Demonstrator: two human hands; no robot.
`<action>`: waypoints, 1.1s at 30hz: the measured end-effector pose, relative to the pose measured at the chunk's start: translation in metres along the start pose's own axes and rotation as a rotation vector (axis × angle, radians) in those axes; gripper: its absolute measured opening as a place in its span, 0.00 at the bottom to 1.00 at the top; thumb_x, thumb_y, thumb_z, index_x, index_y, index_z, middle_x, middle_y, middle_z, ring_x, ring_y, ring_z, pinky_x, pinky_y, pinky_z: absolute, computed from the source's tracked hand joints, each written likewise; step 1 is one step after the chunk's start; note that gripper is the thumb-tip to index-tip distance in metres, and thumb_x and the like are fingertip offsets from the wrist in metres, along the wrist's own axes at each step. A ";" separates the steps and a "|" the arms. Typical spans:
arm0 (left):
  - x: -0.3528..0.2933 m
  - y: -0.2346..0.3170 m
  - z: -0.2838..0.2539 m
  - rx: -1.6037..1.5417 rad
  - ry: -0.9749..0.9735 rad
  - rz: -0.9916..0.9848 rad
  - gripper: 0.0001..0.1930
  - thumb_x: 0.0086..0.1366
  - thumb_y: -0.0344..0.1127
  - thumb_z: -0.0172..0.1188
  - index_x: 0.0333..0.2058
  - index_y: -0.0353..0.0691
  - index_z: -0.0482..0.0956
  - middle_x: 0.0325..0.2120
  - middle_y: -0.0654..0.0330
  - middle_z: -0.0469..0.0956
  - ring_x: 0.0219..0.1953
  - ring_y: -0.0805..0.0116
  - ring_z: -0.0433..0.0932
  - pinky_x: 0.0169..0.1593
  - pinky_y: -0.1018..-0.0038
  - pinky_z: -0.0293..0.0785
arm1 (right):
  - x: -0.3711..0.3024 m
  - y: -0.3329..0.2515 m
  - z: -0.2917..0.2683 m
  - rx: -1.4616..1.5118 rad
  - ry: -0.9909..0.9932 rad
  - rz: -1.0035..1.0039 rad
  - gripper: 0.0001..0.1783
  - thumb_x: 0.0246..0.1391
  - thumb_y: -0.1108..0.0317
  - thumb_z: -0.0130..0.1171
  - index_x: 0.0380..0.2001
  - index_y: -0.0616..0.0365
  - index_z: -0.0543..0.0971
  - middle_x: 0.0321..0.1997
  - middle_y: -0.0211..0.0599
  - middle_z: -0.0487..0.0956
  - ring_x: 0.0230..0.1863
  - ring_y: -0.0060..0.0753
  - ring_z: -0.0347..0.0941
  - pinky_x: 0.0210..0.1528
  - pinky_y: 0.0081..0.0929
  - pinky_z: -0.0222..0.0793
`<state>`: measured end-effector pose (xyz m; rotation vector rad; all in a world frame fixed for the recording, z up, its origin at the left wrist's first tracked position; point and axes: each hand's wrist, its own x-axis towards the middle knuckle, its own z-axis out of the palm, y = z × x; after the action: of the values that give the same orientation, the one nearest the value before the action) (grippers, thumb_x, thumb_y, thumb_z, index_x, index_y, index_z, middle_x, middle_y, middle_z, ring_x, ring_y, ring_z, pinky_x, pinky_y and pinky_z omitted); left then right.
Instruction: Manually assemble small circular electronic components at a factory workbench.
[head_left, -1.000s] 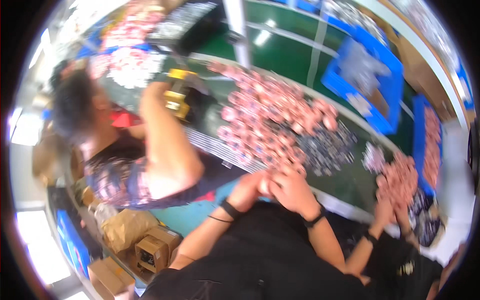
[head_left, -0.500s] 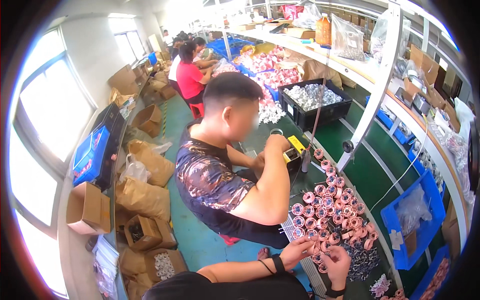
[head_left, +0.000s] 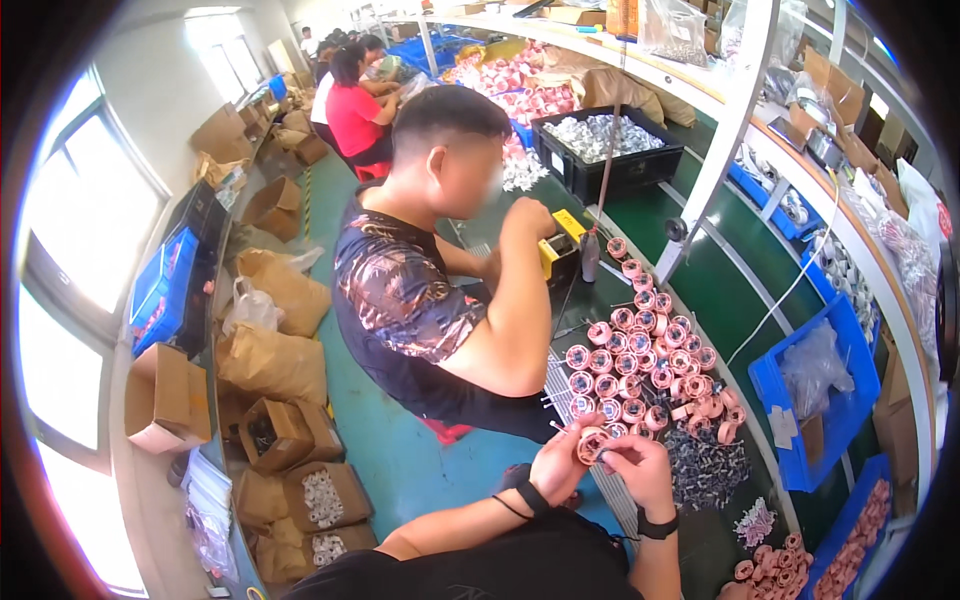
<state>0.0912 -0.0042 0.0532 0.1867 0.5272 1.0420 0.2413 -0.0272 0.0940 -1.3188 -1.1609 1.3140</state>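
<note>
Your left hand pinched a pink ring beside the ring cluster, apparently steadying it; your right hand touched its rim, finger grip indeterminable. Dark parts lay close, likely for reach.

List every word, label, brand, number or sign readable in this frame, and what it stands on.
None can be read clearly enough to quote.
Pink ring-shaped part at the hands: no readable marking.
White patch on the blue bin: no readable lettering.
Yellow-topped device by the co-worker: any lettering is too small.
</note>
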 end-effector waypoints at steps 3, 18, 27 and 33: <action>-0.001 0.007 0.002 0.001 0.050 -0.019 0.20 0.75 0.38 0.36 0.58 0.34 0.64 0.53 0.57 0.71 0.50 0.68 0.72 0.56 0.70 0.67 | -0.001 -0.011 0.013 -0.049 0.034 0.037 0.07 0.50 0.77 0.63 0.35 0.66 0.79 0.27 0.33 0.80 0.27 0.19 0.75 0.31 0.17 0.71; -0.031 0.058 -0.011 0.154 -0.180 -0.079 0.20 0.74 0.37 0.38 0.59 0.30 0.62 0.48 0.52 0.73 0.51 0.64 0.72 0.56 0.67 0.66 | -0.019 -0.015 0.072 -0.095 0.274 -0.029 0.07 0.51 0.78 0.63 0.35 0.67 0.80 0.29 0.35 0.82 0.28 0.20 0.77 0.32 0.17 0.74; -0.060 0.086 -0.011 0.329 -0.048 0.008 0.15 0.68 0.35 0.48 0.48 0.35 0.72 0.44 0.58 0.75 0.41 0.75 0.73 0.41 0.79 0.69 | -0.022 -0.037 0.110 -0.186 0.214 -0.004 0.06 0.50 0.75 0.64 0.32 0.66 0.81 0.28 0.35 0.82 0.29 0.20 0.77 0.33 0.18 0.73; -0.056 0.071 -0.019 0.233 -0.235 0.003 0.18 0.72 0.43 0.46 0.55 0.41 0.68 0.45 0.68 0.72 0.44 0.81 0.69 0.46 0.83 0.65 | -0.025 -0.005 0.101 -0.281 0.365 -0.229 0.08 0.44 0.79 0.66 0.29 0.65 0.77 0.30 0.33 0.75 0.31 0.22 0.71 0.34 0.21 0.69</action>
<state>0.0053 -0.0184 0.0822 0.5096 0.4335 0.9455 0.1406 -0.0528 0.1006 -1.4996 -1.2216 0.7260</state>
